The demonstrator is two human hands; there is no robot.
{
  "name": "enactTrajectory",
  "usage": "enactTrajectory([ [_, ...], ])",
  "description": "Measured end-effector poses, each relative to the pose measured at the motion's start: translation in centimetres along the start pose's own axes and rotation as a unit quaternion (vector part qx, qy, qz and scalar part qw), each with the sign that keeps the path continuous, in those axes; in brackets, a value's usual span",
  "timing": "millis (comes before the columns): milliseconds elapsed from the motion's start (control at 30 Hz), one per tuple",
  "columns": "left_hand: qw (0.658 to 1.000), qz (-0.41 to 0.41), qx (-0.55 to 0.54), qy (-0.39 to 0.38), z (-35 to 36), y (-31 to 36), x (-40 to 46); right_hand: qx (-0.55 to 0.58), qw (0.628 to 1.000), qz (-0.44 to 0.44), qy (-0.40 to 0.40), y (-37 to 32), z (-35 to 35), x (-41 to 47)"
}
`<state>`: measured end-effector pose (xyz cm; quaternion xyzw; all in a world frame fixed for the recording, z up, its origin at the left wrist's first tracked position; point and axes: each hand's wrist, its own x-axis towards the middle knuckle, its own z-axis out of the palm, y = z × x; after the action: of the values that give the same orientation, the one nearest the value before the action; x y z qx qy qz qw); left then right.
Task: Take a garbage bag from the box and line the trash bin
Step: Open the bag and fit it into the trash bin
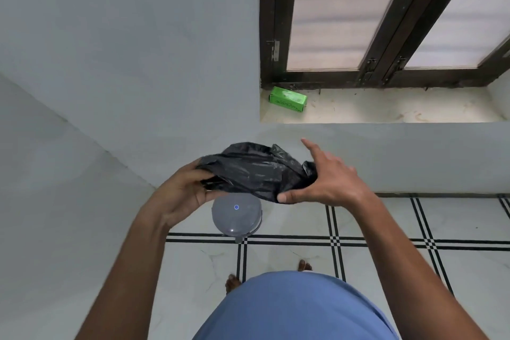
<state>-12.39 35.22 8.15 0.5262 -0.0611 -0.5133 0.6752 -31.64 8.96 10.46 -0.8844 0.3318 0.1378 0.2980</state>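
A crumpled black garbage bag (254,171) is held in the air between both hands. My left hand (182,193) grips its left end with curled fingers. My right hand (325,182) pinches its right end with the thumb underneath, the index finger sticking up. Directly below the bag stands a small round grey trash bin (237,218) with its lid down, on the tiled floor close to the wall. The green garbage bag box (288,98) lies on the window sill, up and to the right of the hands.
A grey wall runs behind the bin and meets a side wall on the left. The stone window sill (386,110) sits under a dark-framed window (372,16). My bare feet (233,283) stand on white tiles with black stripes.
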Motion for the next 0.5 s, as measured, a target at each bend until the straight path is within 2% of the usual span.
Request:
enactTrajectory([
  [67,0.999,0.015,0.011,0.029,1.5,-0.3,0.6,-0.024,0.999,-0.039,0.015,-0.8,-0.5,-0.8],
  [167,0.983,0.04,0.165,0.07,4.0,-0.8,1.3,0.1,0.987,-0.123,-0.015,-2.8,-0.9,-2.0],
  [233,0.963,0.055,0.253,0.074,5.3,-1.0,1.5,0.115,0.982,-0.145,-0.021,-4.3,-0.2,-2.1],
  [300,0.956,0.065,0.277,0.077,6.0,-0.9,1.8,0.107,0.981,-0.159,0.006,-4.5,0.8,-0.9],
  [367,0.946,0.065,0.305,0.091,5.4,-0.5,1.8,0.157,0.975,-0.154,0.028,-3.8,1.2,0.2],
  [433,0.906,0.055,0.401,0.12,3.4,-0.2,1.6,0.279,0.95,-0.13,0.048,-2.3,0.9,1.2],
  [500,0.815,0.047,0.557,0.151,0.9,-0.1,1.3,0.413,0.907,-0.068,0.041,-0.1,0.1,1.9],
])
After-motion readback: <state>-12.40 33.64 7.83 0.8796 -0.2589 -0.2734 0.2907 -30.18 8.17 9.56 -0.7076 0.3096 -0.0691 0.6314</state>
